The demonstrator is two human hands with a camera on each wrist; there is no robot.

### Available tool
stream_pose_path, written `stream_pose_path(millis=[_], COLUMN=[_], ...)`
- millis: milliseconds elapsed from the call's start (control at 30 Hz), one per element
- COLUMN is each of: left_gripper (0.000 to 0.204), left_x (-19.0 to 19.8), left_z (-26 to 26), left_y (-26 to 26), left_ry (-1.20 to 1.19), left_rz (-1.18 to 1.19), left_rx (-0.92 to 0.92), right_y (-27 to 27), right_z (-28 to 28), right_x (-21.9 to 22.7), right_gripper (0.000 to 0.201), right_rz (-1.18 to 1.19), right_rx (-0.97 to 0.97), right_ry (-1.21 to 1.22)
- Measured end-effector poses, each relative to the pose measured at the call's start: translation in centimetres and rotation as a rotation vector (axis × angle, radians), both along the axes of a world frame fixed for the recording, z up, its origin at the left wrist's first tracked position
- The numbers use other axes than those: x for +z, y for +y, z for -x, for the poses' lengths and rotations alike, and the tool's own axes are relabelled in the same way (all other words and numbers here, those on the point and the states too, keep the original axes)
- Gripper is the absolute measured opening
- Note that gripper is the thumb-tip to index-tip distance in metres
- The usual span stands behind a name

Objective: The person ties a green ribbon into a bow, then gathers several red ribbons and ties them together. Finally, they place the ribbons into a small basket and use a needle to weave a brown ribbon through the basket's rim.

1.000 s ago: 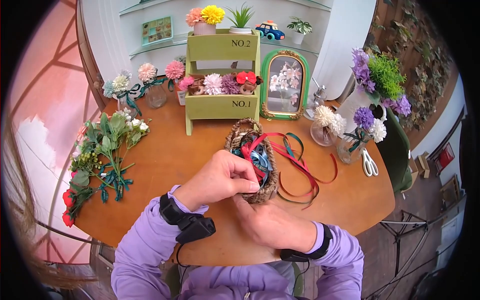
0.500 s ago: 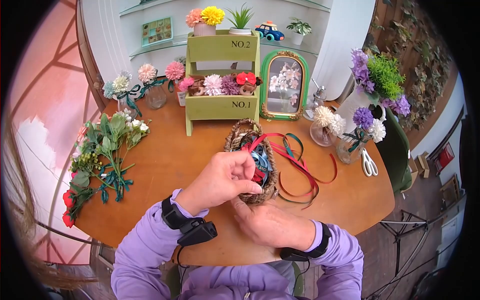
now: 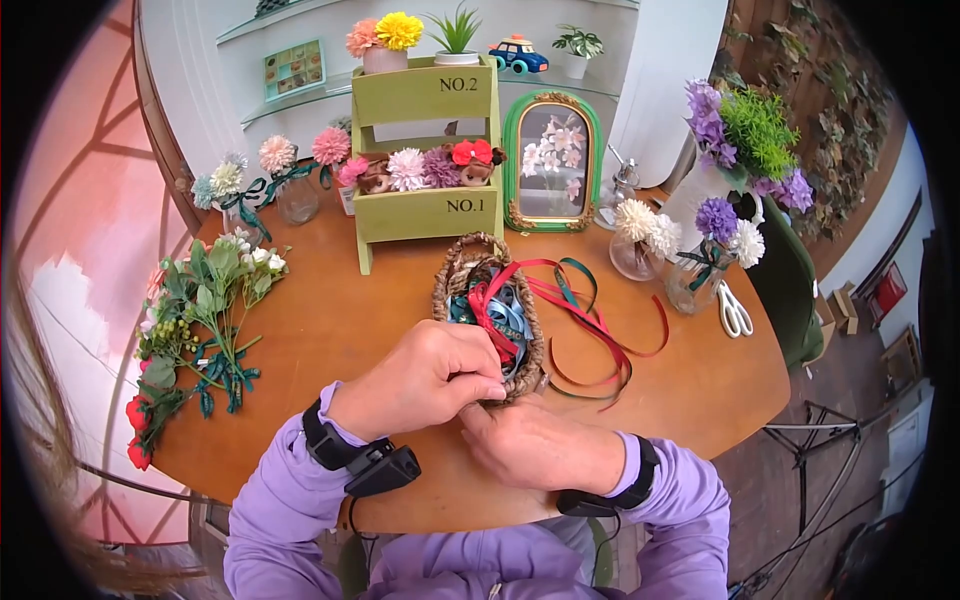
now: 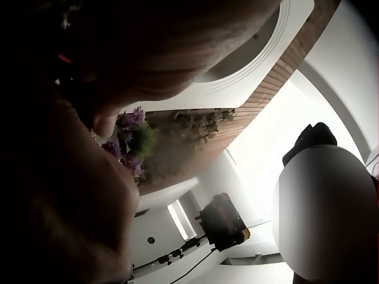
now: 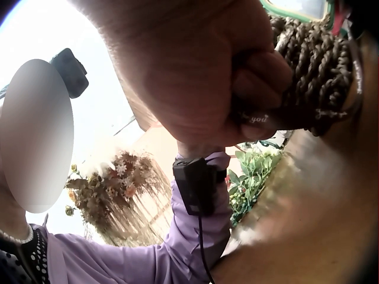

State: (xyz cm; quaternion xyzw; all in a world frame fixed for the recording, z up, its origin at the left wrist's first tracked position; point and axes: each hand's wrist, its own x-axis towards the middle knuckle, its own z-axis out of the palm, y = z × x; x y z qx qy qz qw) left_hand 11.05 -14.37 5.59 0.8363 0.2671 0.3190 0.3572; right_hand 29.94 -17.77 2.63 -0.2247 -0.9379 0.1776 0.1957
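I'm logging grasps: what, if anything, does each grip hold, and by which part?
Right grip: a dark printed ribbon, near its "you" lettering; whether that's an end is hidden. Left grip: cannot be told.

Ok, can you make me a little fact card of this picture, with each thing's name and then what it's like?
Basket: woven, holds red, blue and green ribbons
Left hand: curled at the basket's near end; what it grips is hidden
Right hand: beside the left, holds a dark ribbon with white writing
Scissors: on the table, right side
Flower bunch: lying on the left
Stand: green, marked NO.1 and NO.2
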Motion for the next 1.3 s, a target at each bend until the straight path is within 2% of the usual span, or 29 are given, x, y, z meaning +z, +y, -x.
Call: stream_pose_path(millis=[33,100,233,333,400,433,500,533,600,633,700,833,967,1067,1167,1233,1300], left_gripper=[0.008,0.010,0.012,0.013,0.013,0.013,0.013,0.013,0.013,0.013,0.014,0.014,0.013,0.005,0.005,0.008,0.010], left_x=[0.0,0.1,0.3,0.1,-0.1,-0.2,-0.1,0.1,0.3,0.4,0.6,0.9,1.4,1.1,1.0,1.4,1.2], left_z=[0.1,0.2,0.3,0.3,0.2,0.2,0.0,-0.1,-0.2,-0.2,-0.2,0.1,-0.1,-0.3,-0.6,-0.9,-0.6], left_y=[0.0,0.2,0.1,0.0,0.1,0.0,0.0,-0.1,-0.2,-0.4,-0.6,-0.9,-1.8,-2.2,-2.5,-2.9,-2.5], left_ry=[0.001,0.032,0.053,0.086,0.053,0.052,0.029,0.034,0.051,0.067,0.086,0.139,0.238,0.266,0.218,0.197,0.217], left_rz=[0.001,-0.082,-0.098,-0.134,-0.189,-0.186,-0.204,-0.222,-0.278,-0.330,-0.347,-0.343,-0.446,-0.465,-0.363,-0.115,-0.209], left_rx=[-0.002,-0.016,-0.026,-0.010,-0.027,-0.027,-0.032,-0.035,-0.015,0.012,0.036,0.087,0.163,0.224,0.261,0.332,0.311], right_y=[0.0,0.1,-0.2,-0.2,0.8,1.2,2.4,3.0,4.3,4.6,4.8,5.5,5.9,6.0,6.2,6.6,6.8], right_z=[0.0,0.0,-0.2,-1.6,-2.7,-2.9,-3.4,-3.2,-2.5,-2.5,-2.4,-2.6,-2.4,-2.5,-2.4,-2.4,-2.4], right_x=[0.0,0.2,1.5,2.8,3.7,4.5,4.7,4.0,2.0,1.5,0.9,1.5,1.4,1.9,2.1,2.0,1.9], right_gripper=[0.021,0.039,0.033,0.026,0.018,0.013,0.010,0.010,0.009,0.009,0.013,0.011,0.010,0.013,0.013,0.013,0.014], right_rz=[0.001,0.015,0.090,-0.016,0.013,-0.008,0.015,0.013,0.359,0.359,0.580,0.586,0.649,0.628,0.659,0.592,0.579], right_rx=[-0.002,-0.009,-0.039,-0.013,-0.153,-0.256,-0.400,-0.406,-0.267,-0.271,-0.167,-0.136,-0.130,-0.118,-0.110,-0.091,-0.079], right_ry=[0.001,-0.104,-0.165,-0.051,0.376,0.467,0.455,0.456,0.586,0.589,0.475,0.380,0.433,0.351,0.350,0.291,0.290])
